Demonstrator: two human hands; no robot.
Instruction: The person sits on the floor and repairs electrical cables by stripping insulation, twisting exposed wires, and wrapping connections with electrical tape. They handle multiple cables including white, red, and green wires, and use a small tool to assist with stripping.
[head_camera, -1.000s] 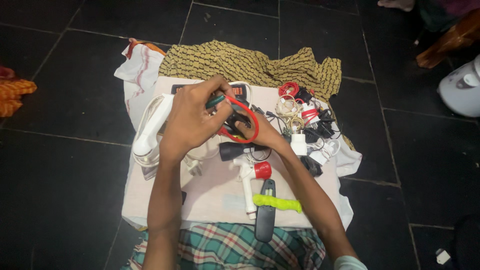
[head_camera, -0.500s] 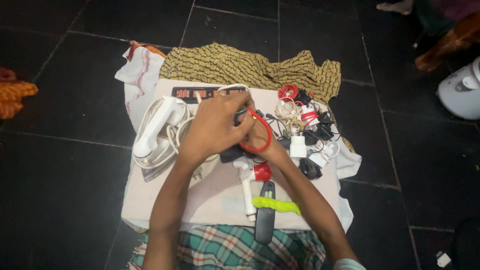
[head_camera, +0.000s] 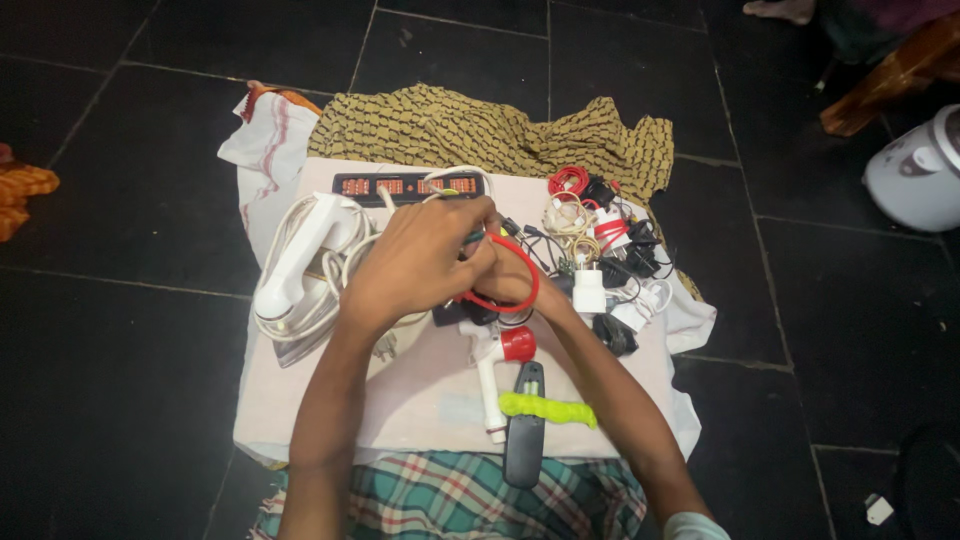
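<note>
Over the middle of a cloth-covered low table (head_camera: 330, 400), my left hand (head_camera: 415, 262) and my right hand (head_camera: 510, 280) meet and grip a red looped cable (head_camera: 528, 285) together with a small green-tipped part at the fingertips. The loop curls around my right hand. A black object sits half hidden under the hands. Just below them lie a white tool with a red collar (head_camera: 495, 375), a black remote-like device (head_camera: 525, 425) and a bright green spiral piece (head_camera: 545, 408).
A white clothes iron (head_camera: 300, 255) with its coiled cord lies left. A black power strip (head_camera: 410, 186) is at the back. Several chargers, plugs and tangled cables (head_camera: 600, 250) crowd the right side. Patterned cloth (head_camera: 480, 130) lies behind, and a white appliance (head_camera: 915, 175) stands far right on dark floor tiles.
Both hands have shifted slightly toward the far side of the table with the red loop. The black object beneath them is now mostly covered.
</note>
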